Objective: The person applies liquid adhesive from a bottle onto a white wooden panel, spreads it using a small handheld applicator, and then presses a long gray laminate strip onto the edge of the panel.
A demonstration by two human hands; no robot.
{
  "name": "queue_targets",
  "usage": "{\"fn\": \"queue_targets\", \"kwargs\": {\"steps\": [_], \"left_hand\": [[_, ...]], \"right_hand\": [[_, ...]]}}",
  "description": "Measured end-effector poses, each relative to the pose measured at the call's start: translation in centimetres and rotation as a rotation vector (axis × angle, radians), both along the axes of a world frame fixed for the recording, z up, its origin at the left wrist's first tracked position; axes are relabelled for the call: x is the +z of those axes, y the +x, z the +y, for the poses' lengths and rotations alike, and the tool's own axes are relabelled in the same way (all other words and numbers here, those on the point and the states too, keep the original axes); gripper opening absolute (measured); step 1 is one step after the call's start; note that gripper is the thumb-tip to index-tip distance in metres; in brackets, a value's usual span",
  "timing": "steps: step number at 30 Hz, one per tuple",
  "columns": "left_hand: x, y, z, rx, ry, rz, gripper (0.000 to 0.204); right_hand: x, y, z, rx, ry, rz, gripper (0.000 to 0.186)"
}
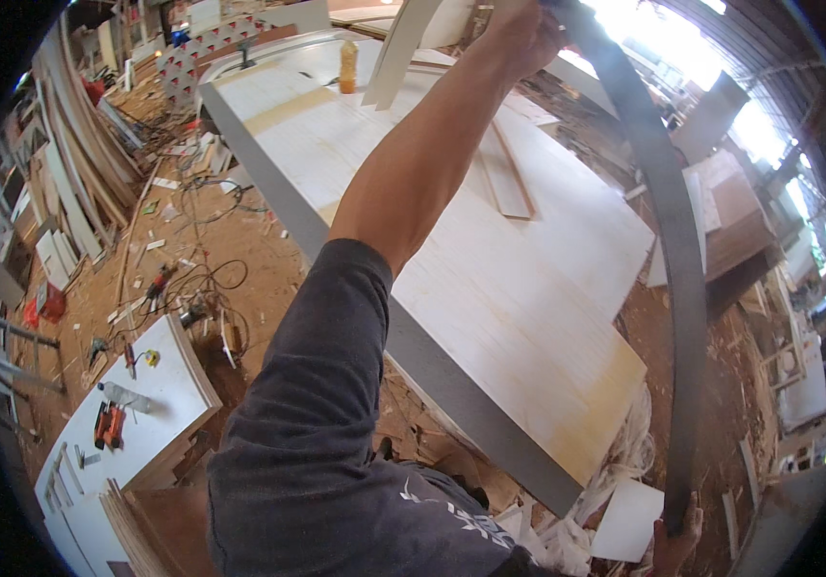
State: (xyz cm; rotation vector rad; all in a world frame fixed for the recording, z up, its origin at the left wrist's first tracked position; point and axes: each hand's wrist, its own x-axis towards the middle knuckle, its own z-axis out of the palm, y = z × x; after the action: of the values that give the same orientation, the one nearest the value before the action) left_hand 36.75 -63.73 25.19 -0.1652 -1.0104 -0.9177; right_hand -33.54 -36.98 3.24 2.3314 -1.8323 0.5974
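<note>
The large white worktop [519, 308] carries an amber bottle [347, 69] at its far left and a narrow brown-edged panel [507, 183] nearer its middle. Near left, stacked white boards [182, 387] hold a clear bottle [124, 397]. Scraps [165, 183] and cables [203, 279] litter the brown floor [280, 274].

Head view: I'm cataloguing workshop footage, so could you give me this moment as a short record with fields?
Left hand: raised, gripping the grey strip near its upper end
Right hand: low, partly cut off, at the strip's lower end
Strip shape: long; looks curved, possibly from the lens
Large panel: white top, grey edge
On panel: bottle of amber liquid, narrow board
Lower left: white board bearing clear bottle
Floor: brown, littered
</note>
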Motion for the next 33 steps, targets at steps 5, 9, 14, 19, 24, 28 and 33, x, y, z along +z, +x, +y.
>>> {"fn": "queue_targets", "kwargs": {"steps": [5, 9, 14, 19, 24, 28, 33], "left_hand": [[-0.4, 5.1, 2.1, 0.242, 0.158, -0.208, 0.021], [-5.1, 11.9, 1.3, 0.329, 0.247, -0.186, 0.056], [-11.3, 18.8, 0.2, 0.458, 0.377, -0.172, 0.056], [-19.8, 28.9, -3.9, 0.489, 0.526, 0.038, 0.049], [-35.4, 39.2, -7.7, 0.452, 0.841, 0.375, 0.010], [-47.8, 43.2, -7.5, 0.479, 1.136, 0.454, 0.007], [-50.7, 47.4, -11.5, 0.783, 1.630, 0.185, 0.018]], "right_hand": [[-0.4, 4.8, -3.0, 0.041, -0.028, 0.134, 0.065], [-1.2, 10.5, -6.4, 0.116, 0.014, 0.116, 0.058], [-3.6, 16.1, -12.6, 0.210, 0.031, 0.128, 0.066], [-4.5, 24.5, -18.5, 0.316, 0.143, 0.109, 0.089], [-6.7, 30.4, -21.2, 0.359, 0.303, 0.074, 0.086], [-8.4, 35.0, -21.9, 0.335, 0.413, 0.130, 0.085], [-11.1, 40.6, -24.2, 0.204, 0.553, 0.080, 0.085]]}}
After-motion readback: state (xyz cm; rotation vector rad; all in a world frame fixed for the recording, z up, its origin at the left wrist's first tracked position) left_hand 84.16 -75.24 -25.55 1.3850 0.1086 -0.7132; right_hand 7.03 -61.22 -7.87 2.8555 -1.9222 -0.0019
